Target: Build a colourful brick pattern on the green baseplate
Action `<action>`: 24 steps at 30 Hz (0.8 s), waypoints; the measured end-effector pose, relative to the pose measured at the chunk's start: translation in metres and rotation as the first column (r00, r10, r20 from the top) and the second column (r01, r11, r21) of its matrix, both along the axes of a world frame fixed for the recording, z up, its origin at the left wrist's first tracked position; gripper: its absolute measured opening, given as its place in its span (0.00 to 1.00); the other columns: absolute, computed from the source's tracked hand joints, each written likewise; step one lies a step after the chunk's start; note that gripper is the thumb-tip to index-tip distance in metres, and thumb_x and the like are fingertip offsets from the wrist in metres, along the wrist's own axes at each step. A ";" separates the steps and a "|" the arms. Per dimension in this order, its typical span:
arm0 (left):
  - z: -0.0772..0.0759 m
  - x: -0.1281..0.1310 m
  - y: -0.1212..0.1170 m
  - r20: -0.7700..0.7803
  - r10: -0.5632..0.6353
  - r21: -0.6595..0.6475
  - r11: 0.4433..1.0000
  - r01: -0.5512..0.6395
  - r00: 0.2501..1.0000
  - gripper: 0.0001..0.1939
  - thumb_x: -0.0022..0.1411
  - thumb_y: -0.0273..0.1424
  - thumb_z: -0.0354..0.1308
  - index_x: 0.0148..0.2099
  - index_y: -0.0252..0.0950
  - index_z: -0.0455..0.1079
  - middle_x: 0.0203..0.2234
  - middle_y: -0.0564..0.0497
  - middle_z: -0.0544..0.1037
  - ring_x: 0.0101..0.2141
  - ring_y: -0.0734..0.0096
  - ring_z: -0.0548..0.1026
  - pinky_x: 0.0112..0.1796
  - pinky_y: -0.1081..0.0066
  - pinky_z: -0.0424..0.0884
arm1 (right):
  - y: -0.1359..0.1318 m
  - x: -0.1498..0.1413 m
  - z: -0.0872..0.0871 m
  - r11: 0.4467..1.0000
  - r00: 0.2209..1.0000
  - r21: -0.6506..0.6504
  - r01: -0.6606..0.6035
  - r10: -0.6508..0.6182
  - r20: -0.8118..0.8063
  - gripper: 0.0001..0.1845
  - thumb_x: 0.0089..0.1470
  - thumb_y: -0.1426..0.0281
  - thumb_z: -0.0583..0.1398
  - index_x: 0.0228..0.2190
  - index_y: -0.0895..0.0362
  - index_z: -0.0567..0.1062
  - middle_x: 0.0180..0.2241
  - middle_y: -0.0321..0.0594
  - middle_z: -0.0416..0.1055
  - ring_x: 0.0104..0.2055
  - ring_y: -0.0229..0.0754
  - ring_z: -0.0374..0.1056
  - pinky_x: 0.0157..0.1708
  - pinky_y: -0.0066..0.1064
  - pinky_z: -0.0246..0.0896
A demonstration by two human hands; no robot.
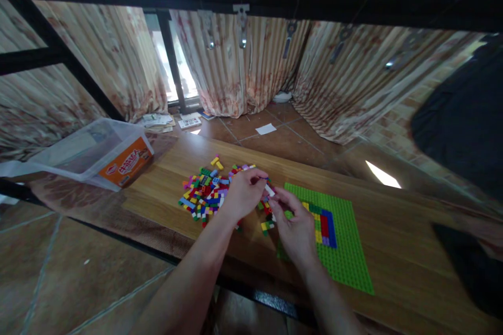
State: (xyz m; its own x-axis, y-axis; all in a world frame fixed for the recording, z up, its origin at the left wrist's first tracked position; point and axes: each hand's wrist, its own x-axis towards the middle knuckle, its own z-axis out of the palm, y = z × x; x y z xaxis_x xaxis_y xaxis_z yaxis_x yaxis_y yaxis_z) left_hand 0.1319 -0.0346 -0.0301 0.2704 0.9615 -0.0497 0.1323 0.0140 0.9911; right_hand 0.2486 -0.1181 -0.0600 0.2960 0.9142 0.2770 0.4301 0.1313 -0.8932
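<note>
One white brick (270,189): raised between the two hands, above the wooden table (404,246), between the loose heap and the baseplate.
Long axis of the brick: slanting, one end up and left toward the left fingertips, the other down and right toward the right fingertips.
Left hand (244,193): reaching over the right part of the brick pile (202,196), thumb and forefinger brought together by the brick's upper end; whether they clamp it I cannot tell.
Right hand (295,222): thumb and forefinger clamped on the brick's lower end, the palm covering part of the baseplate's left side.
Green baseplate (348,251): flat on the table, turned slightly askew, studs up.
Blue row (332,230): on the plate, long axis running from the far side to the near side, parallel to the red row (324,224) touching it on the left.
Yellow bricks (317,227): left of the red, partly hidden by the right hand.
Yellow-and-green piece (268,226): on the table, just left of the right hand.
Clear plastic box (88,152): at the table's left end, orange label (128,162) facing the bricks.
</note>
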 end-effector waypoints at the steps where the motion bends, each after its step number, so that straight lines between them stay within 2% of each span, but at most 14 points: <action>1: 0.000 0.006 -0.004 0.030 -0.018 -0.040 0.999 0.019 0.999 0.07 0.58 0.25 0.53 0.35 0.36 0.73 0.20 0.54 0.75 0.22 0.73 0.75 0.25 0.75 0.71 | -0.001 0.004 0.001 1.000 1.000 0.001 0.025 -0.025 -0.004 0.15 0.57 0.62 0.58 0.44 0.55 0.75 0.40 0.43 0.77 0.40 0.43 0.73 0.43 0.36 0.68; 6: -0.003 0.022 -0.015 0.114 -0.080 -0.136 0.986 0.096 0.990 0.06 0.59 0.27 0.56 0.29 0.34 0.70 0.17 0.55 0.72 0.18 0.77 0.70 0.20 0.78 0.66 | -0.005 0.027 0.003 0.997 0.991 0.011 0.082 -0.083 0.101 0.13 0.56 0.62 0.59 0.40 0.54 0.77 0.39 0.41 0.77 0.39 0.43 0.73 0.42 0.36 0.68; 12: -0.003 0.035 -0.025 0.178 -0.134 -0.291 0.939 0.182 0.975 0.07 0.60 0.29 0.55 0.30 0.33 0.67 0.19 0.56 0.72 0.17 0.80 0.70 0.18 0.80 0.64 | -0.012 0.050 0.006 0.999 0.956 0.049 0.014 -0.028 0.293 0.12 0.59 0.65 0.56 0.40 0.54 0.78 0.38 0.41 0.77 0.38 0.41 0.73 0.41 0.33 0.67; 15: -0.004 0.044 -0.031 0.175 -0.190 -0.308 0.921 0.237 0.966 0.09 0.62 0.33 0.55 0.30 0.33 0.67 0.21 0.54 0.73 0.19 0.79 0.71 0.19 0.80 0.64 | -0.016 0.065 0.009 0.999 0.937 0.029 0.022 -0.031 0.348 0.13 0.59 0.64 0.55 0.38 0.54 0.78 0.37 0.42 0.77 0.37 0.41 0.73 0.40 0.33 0.67; 17: -0.009 0.049 -0.033 0.124 -0.225 -0.245 0.937 0.249 0.967 0.10 0.63 0.34 0.53 0.32 0.33 0.68 0.23 0.53 0.74 0.21 0.78 0.72 0.21 0.79 0.65 | -0.020 0.082 0.010 0.997 0.928 0.002 0.082 -0.077 0.364 0.13 0.59 0.63 0.55 0.37 0.54 0.78 0.37 0.41 0.77 0.37 0.42 0.73 0.39 0.33 0.66; 20: -0.019 0.052 -0.032 -0.064 -0.228 -0.022 0.974 0.227 0.972 0.09 0.62 0.32 0.53 0.37 0.33 0.72 0.28 0.50 0.77 0.27 0.72 0.75 0.28 0.74 0.70 | -0.028 0.114 0.009 0.973 0.906 -0.029 0.229 -0.202 0.372 0.14 0.57 0.60 0.57 0.35 0.54 0.78 0.34 0.40 0.77 0.35 0.42 0.73 0.39 0.33 0.66; 22: -0.022 0.052 -0.031 -0.190 -0.202 0.111 0.968 0.226 0.961 0.09 0.61 0.29 0.53 0.41 0.33 0.73 0.32 0.48 0.78 0.33 0.69 0.76 0.35 0.71 0.72 | -0.034 0.133 0.007 0.959 0.890 -0.047 0.279 -0.240 0.388 0.15 0.56 0.59 0.57 0.34 0.55 0.79 0.35 0.41 0.76 0.35 0.43 0.72 0.37 0.33 0.65; 24: -0.023 0.052 -0.031 -0.275 -0.180 0.174 0.957 0.233 0.944 0.11 0.61 0.28 0.53 0.44 0.32 0.73 0.37 0.46 0.79 0.36 0.67 0.76 0.40 0.69 0.72 | -0.038 0.146 0.005 0.953 0.883 -0.070 0.293 -0.242 0.402 0.16 0.55 0.59 0.56 0.33 0.55 0.79 0.36 0.42 0.76 0.34 0.42 0.71 0.37 0.33 0.65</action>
State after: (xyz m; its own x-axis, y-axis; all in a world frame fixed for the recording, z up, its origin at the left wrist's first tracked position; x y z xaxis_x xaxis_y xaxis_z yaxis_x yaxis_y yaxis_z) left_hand 0.1839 -0.0653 -0.0529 0.4677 0.8827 0.0455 0.3585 -0.2365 0.9031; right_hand 0.3941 -0.1565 -0.0552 0.4281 0.8498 0.3075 0.7452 -0.1394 -0.6521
